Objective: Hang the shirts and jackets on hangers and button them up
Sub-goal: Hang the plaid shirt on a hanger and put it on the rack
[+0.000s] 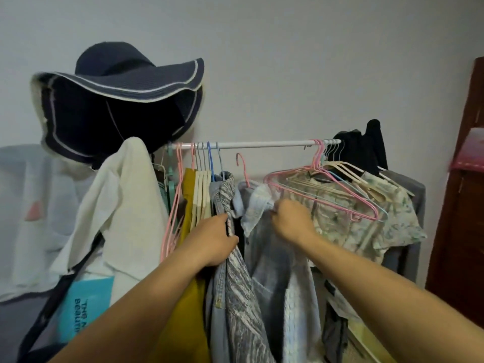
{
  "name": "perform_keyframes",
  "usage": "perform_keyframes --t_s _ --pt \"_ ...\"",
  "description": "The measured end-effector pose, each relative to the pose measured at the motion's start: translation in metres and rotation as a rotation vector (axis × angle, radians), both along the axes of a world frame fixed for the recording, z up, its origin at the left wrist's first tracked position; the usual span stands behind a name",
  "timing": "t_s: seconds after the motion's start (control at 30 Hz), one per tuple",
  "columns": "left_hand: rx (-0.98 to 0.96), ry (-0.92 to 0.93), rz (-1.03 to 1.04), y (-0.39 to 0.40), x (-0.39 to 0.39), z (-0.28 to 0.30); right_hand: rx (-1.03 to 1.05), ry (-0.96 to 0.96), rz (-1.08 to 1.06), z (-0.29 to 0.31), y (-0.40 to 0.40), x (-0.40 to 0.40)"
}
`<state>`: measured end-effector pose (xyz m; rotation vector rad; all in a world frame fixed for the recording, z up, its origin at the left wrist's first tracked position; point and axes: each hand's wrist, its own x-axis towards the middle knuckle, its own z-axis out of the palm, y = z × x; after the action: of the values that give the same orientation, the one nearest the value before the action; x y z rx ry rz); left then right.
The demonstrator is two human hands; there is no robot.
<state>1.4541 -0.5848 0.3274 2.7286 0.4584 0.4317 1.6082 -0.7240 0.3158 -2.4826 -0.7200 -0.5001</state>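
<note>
Shirt (pixel 264 258) on pink hanger (pixel 242 166) below rail (pixel 262 144): soft, light, limp.
Right hand (pixel 292 222) pinches its collar; left hand (pixel 214 239) grips the neighbouring patterned garment (pixel 235 284). Collar holds best.

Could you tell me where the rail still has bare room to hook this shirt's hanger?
The white rail is bare between the blue hanger and the pink hangers. Both ends are crowded.

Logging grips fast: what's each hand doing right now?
Left hand: grips the grey patterned garment.
Right hand: pinches the pale blue shirt at its collar.
</note>
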Motion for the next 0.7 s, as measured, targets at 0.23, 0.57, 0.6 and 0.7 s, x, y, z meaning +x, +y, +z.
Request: perform_keyframes --t_s 0.23,0.57,0.6,0.7 --pt "-0.065 0.028 0.011 0.011 0.004 -0.004 0.338 -0.074 -0.083 0.01 -0.038 -0.009" --pt "-0.11 0.013 -0.014 0.006 0.012 -0.002 -0.058 0.008 -0.054 0.018 -0.015 0.053" --pt "-0.13 0.014 -0.023 0.008 0.013 -0.004 -0.044 0.009 -0.059 0.008 -0.013 0.05" --pt "-0.182 -0.007 -0.037 0.013 0.016 -0.008 0.048 -0.029 -0.048 0.003 0.0 0.031"
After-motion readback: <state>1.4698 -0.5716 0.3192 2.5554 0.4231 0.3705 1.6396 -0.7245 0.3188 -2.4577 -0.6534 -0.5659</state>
